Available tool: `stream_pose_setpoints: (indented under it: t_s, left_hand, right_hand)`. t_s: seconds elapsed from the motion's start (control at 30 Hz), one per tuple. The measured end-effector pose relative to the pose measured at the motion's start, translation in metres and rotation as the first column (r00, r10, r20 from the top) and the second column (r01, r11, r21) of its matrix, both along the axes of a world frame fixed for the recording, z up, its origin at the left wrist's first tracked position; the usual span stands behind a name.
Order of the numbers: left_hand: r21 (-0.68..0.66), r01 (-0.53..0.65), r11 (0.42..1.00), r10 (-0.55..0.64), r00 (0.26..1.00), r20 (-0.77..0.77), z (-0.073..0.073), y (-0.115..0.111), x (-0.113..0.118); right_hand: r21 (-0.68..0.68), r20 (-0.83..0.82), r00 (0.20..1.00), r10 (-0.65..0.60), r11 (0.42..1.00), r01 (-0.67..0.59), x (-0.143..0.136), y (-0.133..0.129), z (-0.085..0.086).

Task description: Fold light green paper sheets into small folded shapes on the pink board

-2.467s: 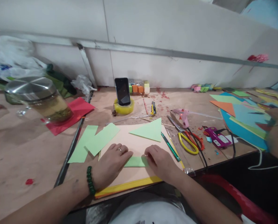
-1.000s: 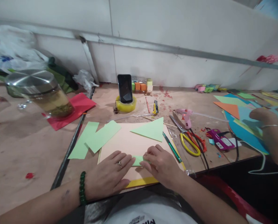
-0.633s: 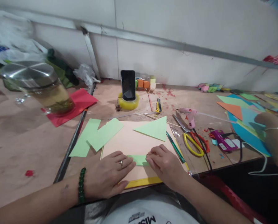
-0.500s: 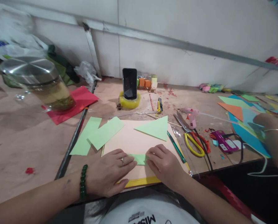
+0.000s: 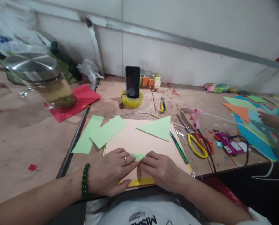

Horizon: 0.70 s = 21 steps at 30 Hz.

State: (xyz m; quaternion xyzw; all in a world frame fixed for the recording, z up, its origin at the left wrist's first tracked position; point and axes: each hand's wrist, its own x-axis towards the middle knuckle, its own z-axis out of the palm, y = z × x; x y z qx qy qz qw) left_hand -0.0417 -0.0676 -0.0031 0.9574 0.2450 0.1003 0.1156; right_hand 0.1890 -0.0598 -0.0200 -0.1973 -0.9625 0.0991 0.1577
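Close to the near edge of the bench [image 5: 188,98], a narrow light-green strip [image 5: 137,156] lies on the peach sheet [image 5: 130,137], partly hidden under both hands. The left hand [image 5: 109,172] is laid low over the strip's left part, its fingers stretched out and released rather than clenched. The right hand [image 5: 163,172] comes in from the other side with bent, bunched fingers touching the strip; whether they pinch it or only press down, I cannot tell. The two sets of fingertips almost meet.

The strip looks folded, so the pressing probably wants the left fingers as a steady anchor while the right ones run firmly along the crease, outward from the middle. Even pressure would give a crisp line; pushing sideways could make the layers creep out of register or wrinkle the thin paper. The edges are best matched before bearing down hard. Beyond the hands, the green triangle [image 5: 159,128] and the green pen-like tool [image 5: 179,147] lie clear of the fingers, leaving the wrists some freedom.
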Motion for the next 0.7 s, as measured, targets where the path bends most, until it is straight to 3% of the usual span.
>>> stream_pose_setpoints:
  t_s: [0.33,0.6,0.7]
  left_hand:
    - [0.017,0.008,1.0,-0.007,1.0,-0.021,0.0,0.0,0.0]
    - [0.062,0.01,0.998,-0.01,1.0,-0.005,-0.004,-0.003,-0.002]
    - [0.082,0.029,0.996,-0.023,0.997,-0.07,-0.002,-0.005,0.001]
  right_hand:
    - [0.048,0.111,0.993,0.032,0.998,-0.037,0.011,-0.005,0.006]
    - [0.009,0.024,0.999,-0.048,0.999,0.048,0.038,-0.012,-0.001]
    - [-0.007,-0.055,0.996,-0.076,0.997,0.076,0.043,-0.015,-0.005]
